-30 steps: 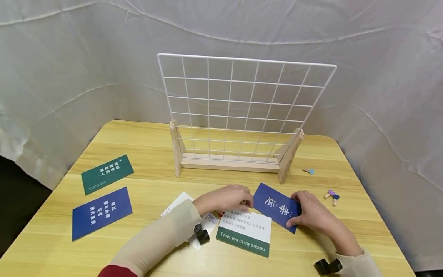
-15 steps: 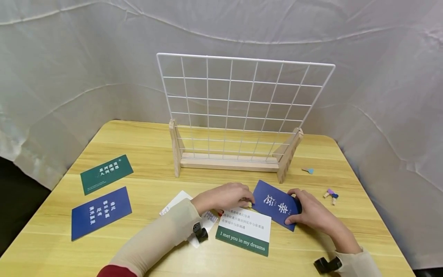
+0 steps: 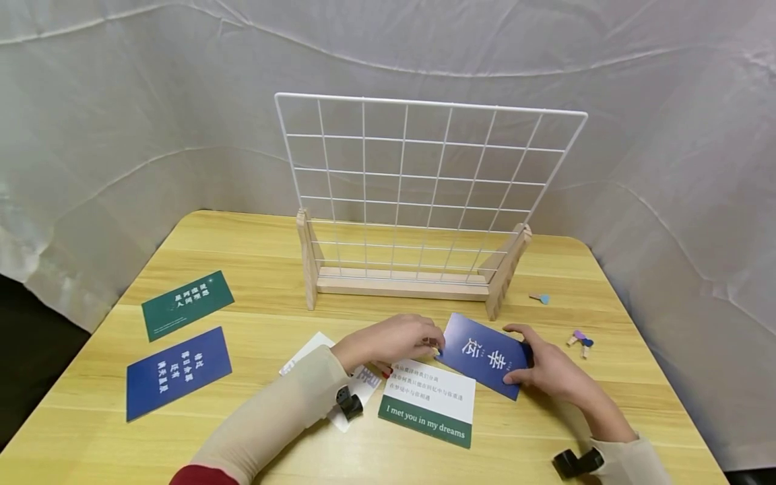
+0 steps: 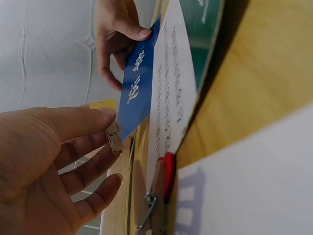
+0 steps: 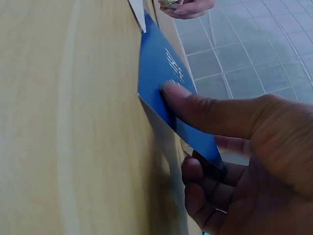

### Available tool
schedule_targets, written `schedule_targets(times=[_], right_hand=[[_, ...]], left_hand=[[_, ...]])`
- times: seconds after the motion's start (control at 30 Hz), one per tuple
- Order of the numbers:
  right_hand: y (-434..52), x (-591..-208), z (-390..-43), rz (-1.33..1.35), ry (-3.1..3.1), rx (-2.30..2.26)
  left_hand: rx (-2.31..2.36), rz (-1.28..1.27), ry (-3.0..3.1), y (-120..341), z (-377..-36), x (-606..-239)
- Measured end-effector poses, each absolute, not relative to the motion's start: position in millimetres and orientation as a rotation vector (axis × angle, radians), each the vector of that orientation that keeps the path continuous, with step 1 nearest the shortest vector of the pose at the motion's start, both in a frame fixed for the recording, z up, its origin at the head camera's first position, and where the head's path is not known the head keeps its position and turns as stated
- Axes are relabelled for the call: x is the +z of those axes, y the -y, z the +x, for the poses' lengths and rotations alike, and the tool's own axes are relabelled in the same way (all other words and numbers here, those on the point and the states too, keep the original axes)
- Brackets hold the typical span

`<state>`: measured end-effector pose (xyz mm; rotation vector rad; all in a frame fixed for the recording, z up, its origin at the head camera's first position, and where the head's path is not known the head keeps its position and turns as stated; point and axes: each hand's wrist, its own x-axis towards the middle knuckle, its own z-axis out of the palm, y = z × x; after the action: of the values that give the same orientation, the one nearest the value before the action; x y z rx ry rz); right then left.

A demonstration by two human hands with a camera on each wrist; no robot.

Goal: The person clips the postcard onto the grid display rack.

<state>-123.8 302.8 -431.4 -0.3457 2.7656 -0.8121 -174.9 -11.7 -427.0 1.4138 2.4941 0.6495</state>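
My right hand (image 3: 523,356) grips a dark blue card (image 3: 481,351) with white characters by its right end, thumb on the face and fingers under it, so that end is off the table. In the right wrist view the thumb (image 5: 195,110) presses the blue card (image 5: 159,68). My left hand (image 3: 432,345) pinches a small wooden clip (image 4: 114,138) between thumb and finger, right at the card's left corner (image 4: 134,93). A red clip (image 4: 165,178) lies on the table under that hand.
A white wire grid (image 3: 424,182) stands in a wooden stand (image 3: 400,286) behind the hands. A white-and-green card (image 3: 430,404) and a white card (image 3: 312,353) lie near me; green (image 3: 186,304) and blue (image 3: 177,372) cards lie left. Small clips (image 3: 580,340) lie right.
The right hand has lifted the blue card slightly and shifted it toward the grid. The left hand has stayed at the card's left corner with the clip.
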Motion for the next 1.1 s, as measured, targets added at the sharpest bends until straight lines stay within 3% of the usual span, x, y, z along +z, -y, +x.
schedule_targets(times=[0.87, 1.1], right_hand=[[-304, -418, -127, -0.045, -2.705, -1.306], [-305, -418, -128, -0.108, -2.634, -1.408]], left_hand=[[0.787, 1.290, -2.549, 26, -185, -411], [0.855, 1.291, -2.553, 29, -187, -408]])
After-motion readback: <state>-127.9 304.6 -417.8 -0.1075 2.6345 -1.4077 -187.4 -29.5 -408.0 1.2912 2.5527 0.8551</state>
